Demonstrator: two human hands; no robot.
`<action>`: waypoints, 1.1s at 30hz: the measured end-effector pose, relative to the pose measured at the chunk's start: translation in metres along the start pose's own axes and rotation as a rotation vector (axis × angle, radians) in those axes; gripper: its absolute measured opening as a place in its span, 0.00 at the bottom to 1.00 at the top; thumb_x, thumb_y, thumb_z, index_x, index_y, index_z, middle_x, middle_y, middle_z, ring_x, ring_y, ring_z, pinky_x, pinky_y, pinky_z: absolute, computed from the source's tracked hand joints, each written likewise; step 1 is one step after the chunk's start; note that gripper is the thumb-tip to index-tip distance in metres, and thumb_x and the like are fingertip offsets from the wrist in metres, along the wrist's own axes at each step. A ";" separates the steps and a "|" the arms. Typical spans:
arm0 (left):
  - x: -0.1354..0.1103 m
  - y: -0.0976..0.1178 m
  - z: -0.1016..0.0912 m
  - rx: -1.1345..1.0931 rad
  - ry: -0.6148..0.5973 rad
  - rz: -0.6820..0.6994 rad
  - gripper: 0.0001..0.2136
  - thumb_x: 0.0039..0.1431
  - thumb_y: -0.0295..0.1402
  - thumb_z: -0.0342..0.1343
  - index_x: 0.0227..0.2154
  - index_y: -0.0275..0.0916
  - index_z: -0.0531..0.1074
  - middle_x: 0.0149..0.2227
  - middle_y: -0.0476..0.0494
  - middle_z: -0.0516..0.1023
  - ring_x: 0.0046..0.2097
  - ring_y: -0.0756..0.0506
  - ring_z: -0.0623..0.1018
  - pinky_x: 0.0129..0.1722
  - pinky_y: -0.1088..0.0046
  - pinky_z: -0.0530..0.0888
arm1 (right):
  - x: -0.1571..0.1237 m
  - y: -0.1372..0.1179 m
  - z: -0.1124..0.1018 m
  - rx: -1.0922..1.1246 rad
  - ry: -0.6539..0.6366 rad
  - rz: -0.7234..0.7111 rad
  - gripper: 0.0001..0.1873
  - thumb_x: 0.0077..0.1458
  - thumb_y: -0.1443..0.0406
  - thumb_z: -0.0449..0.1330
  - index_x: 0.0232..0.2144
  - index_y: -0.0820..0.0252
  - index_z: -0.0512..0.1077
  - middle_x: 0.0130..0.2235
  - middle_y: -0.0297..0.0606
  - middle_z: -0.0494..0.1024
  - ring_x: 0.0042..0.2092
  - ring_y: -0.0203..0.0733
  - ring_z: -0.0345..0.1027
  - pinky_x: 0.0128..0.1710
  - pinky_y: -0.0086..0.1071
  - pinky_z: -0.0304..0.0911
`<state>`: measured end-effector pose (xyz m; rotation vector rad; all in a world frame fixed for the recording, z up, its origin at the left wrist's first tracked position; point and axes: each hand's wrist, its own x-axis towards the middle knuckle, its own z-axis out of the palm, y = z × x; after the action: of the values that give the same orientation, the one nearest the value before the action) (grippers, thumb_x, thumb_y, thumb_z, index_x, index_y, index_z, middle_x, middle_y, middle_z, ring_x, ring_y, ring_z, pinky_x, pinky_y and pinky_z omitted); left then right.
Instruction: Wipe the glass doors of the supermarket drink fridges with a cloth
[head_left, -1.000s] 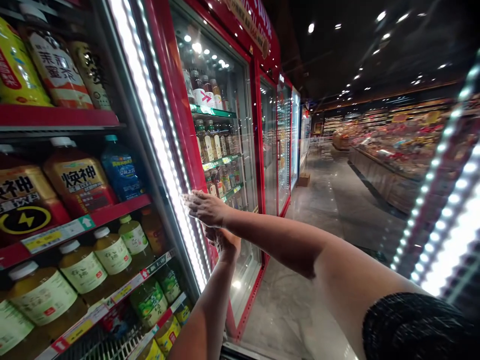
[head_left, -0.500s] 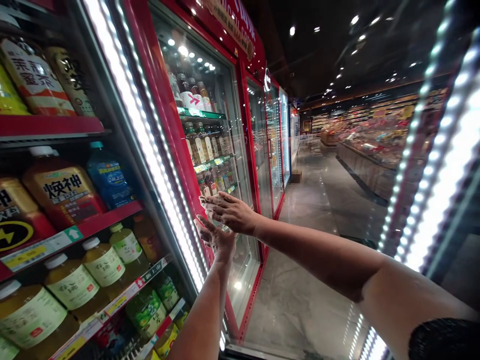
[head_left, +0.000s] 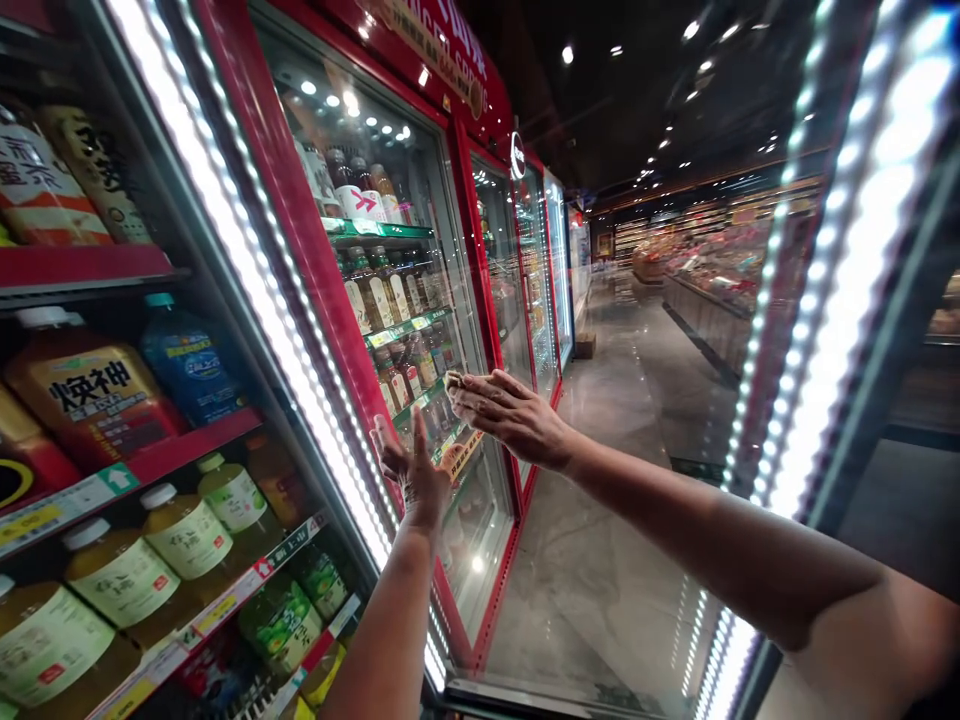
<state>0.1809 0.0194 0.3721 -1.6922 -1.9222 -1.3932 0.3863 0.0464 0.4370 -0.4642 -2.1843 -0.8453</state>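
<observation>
My right hand [head_left: 514,415] lies flat, fingers together, over a folded pale cloth [head_left: 454,382]; only the cloth's edge shows past the fingertips. It appears pressed to the clear glass door [head_left: 600,560], through which the aisle is seen. To its lower left, my left hand [head_left: 412,468] is raised with its fingers spread and holds nothing. Whether its fingertips touch the glass, I cannot tell. Beyond both hands stands a red-framed drinks cooler [head_left: 495,300] with bottles on several shelves.
Close on my left, cooler shelves hold bottled drinks [head_left: 184,530] behind price strips [head_left: 225,605]. A bright LED strip [head_left: 262,270] runs beside them, with more light strips [head_left: 817,290] at right. Further off are a small box [head_left: 585,346] and a produce counter [head_left: 705,310].
My right hand has moved rightward with the cloth, away from my left hand. My left hand has shifted slightly left, its fingers now more upright. The view has turned a little to the right.
</observation>
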 end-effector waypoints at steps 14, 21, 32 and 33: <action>-0.001 0.035 -0.008 0.011 -0.116 -0.028 0.55 0.48 0.55 0.67 0.73 0.40 0.46 0.75 0.27 0.39 0.75 0.28 0.45 0.71 0.44 0.50 | -0.063 0.015 -0.039 -0.049 -0.014 0.058 0.27 0.69 0.70 0.52 0.68 0.50 0.62 0.70 0.35 0.61 0.73 0.40 0.48 0.74 0.48 0.47; -0.006 0.040 0.013 -0.044 -0.044 -0.010 0.65 0.44 0.61 0.66 0.73 0.28 0.36 0.74 0.19 0.35 0.75 0.26 0.40 0.72 0.47 0.48 | -0.065 0.065 -0.091 -0.148 0.127 0.314 0.36 0.68 0.74 0.51 0.71 0.38 0.53 0.71 0.29 0.60 0.74 0.41 0.45 0.75 0.53 0.38; -0.011 0.047 0.028 -0.046 -0.048 0.007 0.65 0.41 0.65 0.66 0.75 0.41 0.38 0.75 0.23 0.31 0.75 0.24 0.35 0.69 0.36 0.45 | -0.141 0.046 -0.098 -0.266 0.084 0.401 0.42 0.65 0.76 0.50 0.72 0.36 0.48 0.68 0.29 0.65 0.71 0.43 0.54 0.76 0.53 0.32; -0.011 0.047 0.027 -0.040 -0.046 0.008 0.65 0.41 0.64 0.66 0.75 0.42 0.37 0.75 0.24 0.30 0.75 0.25 0.35 0.70 0.37 0.46 | -0.141 0.053 -0.106 -0.292 0.116 0.464 0.42 0.65 0.76 0.50 0.72 0.35 0.47 0.68 0.30 0.65 0.71 0.45 0.54 0.75 0.58 0.30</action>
<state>0.2359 0.0272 0.3738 -1.7631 -1.9219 -1.4111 0.5624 0.0012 0.4091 -0.9952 -1.7480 -0.9014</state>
